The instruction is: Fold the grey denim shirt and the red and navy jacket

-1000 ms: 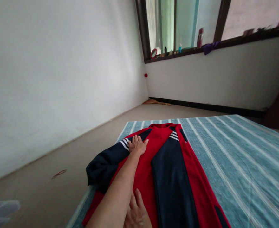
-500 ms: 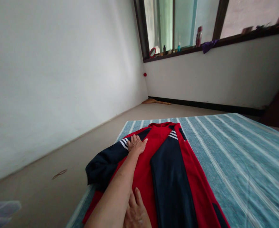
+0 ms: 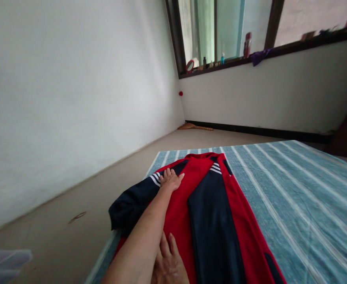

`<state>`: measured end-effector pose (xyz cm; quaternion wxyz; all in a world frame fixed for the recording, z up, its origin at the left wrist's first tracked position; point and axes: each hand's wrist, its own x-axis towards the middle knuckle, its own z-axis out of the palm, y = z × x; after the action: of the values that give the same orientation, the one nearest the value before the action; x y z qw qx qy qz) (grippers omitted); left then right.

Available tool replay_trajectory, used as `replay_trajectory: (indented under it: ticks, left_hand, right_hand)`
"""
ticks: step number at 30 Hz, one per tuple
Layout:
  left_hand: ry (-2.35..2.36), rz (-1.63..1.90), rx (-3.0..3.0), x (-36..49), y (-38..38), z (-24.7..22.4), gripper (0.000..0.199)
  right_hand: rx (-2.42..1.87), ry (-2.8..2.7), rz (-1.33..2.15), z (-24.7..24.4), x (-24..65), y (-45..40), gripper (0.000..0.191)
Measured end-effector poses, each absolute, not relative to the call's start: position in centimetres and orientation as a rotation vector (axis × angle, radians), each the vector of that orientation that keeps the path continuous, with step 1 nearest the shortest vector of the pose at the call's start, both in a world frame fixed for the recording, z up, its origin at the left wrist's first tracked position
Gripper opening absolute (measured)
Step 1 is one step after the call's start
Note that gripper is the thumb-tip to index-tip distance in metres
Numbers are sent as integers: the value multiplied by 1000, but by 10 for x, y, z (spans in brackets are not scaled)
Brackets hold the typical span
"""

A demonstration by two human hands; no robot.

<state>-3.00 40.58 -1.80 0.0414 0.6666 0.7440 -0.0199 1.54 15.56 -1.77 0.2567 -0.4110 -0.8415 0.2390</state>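
A red and navy long-sleeved top [image 3: 179,217] with white shoulder stripes lies spread out, its collar at the far end. Its right-side navy sleeve [image 3: 213,221] is folded in and runs lengthwise down the body. The left-side sleeve [image 3: 129,203] sticks out past the bed's edge. My left hand [image 3: 171,180] rests flat near that sleeve's striped shoulder, fingers stretched and thumb apart. Lower down, my right hand [image 3: 170,262] lies palm down on the red fabric, its fingers extended; my left forearm covers part of it.
Beneath the top is a bed with a blue, white-striped sheet [image 3: 294,197]. On the floor to the left are a thin brown loop [image 3: 77,217] and a whitish translucent thing [image 3: 6,258]. A broom [image 3: 194,126] lies by the far corner. Bottles and a mirror [image 3: 190,66] line the windowsill.
Both hands stay in nearly the same places on the top. The view has shifted very slightly, and the left-side sleeve's end sits a little further right.
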Motion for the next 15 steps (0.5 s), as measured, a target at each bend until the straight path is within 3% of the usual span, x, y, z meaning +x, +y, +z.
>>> replay_trajectory:
  ticks: [7,11,15]
  left_hand:
    - [2099,96,2172,-71,398,38,48]
    - [2223,225,2074,-122,368,66,43]
    - [2357,360,1808,-172,319,65,34]
  right_hand:
    - [-1188,-2344,808,-6,20,152,66]
    - [-1160,-2285,812,-6,23,151,59]
    - [-1187,-2244,695,-17,19,149,51]
